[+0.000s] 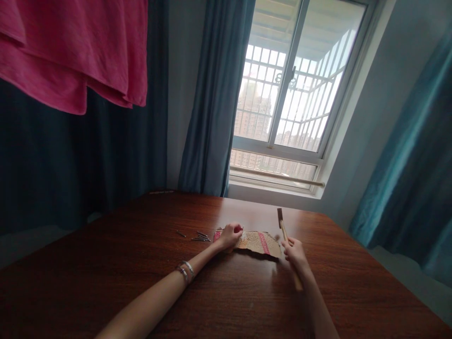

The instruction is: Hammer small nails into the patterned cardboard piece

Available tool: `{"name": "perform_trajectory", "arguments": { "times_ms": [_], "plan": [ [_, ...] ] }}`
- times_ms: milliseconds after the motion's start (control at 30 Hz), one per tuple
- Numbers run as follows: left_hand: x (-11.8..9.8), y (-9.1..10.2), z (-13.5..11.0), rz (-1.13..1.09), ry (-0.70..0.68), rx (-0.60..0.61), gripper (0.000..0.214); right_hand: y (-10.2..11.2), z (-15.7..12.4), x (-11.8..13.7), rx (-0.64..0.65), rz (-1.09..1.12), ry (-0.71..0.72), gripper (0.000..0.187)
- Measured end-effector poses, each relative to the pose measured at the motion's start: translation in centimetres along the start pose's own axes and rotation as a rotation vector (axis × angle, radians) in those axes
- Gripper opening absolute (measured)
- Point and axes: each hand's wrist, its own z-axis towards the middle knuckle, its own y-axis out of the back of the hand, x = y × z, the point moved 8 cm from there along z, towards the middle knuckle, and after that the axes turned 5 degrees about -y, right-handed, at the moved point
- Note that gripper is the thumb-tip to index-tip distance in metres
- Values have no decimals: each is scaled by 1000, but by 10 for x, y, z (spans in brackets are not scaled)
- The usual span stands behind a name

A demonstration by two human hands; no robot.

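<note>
My right hand is wrapped round the wooden handle of a hammer. The hammer's dark head is up and away from me, above the tabletop. Over the left part of a torn piece of cardboard is my left hand, its fingers pinched on what looks like a nail, of which only a tiny bit shows. Many small holes or dots and pink bands mark the cardboard, which lies flat. To the left of my left hand lie several loose nails, one of them a little apart.
The wooden table stretches out under both arms. Behind it are a barred window, a towel bar along the sill and blue curtains. A pink cloth hangs at the upper left.
</note>
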Motion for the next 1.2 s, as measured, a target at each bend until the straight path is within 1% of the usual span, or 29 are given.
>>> {"name": "perform_trajectory", "arguments": {
  "times_ms": [67,133,200,233,300,367,467,567,667,800,933,1200],
  "plan": [
    [1,-1,0,3,3,-1,11,-9,-1,6,118,360,-33,21],
    [2,-2,0,4,2,3,12,-20,-8,16,264,629,-66,29],
    [2,-2,1,16,-4,5,13,-32,-18,28,405,792,-96,34],
    [2,-2,1,23,-8,4,13,-37,-24,34,464,826,-111,35],
    [2,-2,1,30,-16,-4,14,-47,-35,42,548,819,-141,37],
    [1,-1,1,20,-25,-11,14,-54,-46,46,587,752,-166,40],
    [-1,0,0,0,-26,-12,15,-63,-63,51,618,651,-193,47],
    [-3,1,-1,3,-9,-12,14,-70,-77,52,627,605,-216,47],
    [-4,2,-1,7,2,-4,13,-74,-86,55,625,599,-196,46],
    [-5,1,0,-1,-17,-2,14,-77,-92,58,637,582,-155,45],
    [-3,-1,0,8,-14,-3,14,-78,-92,56,613,539,-145,54],
    [-7,0,0,13,-31,13,13,-77,-91,56,569,523,-96,64]
  ]
}}
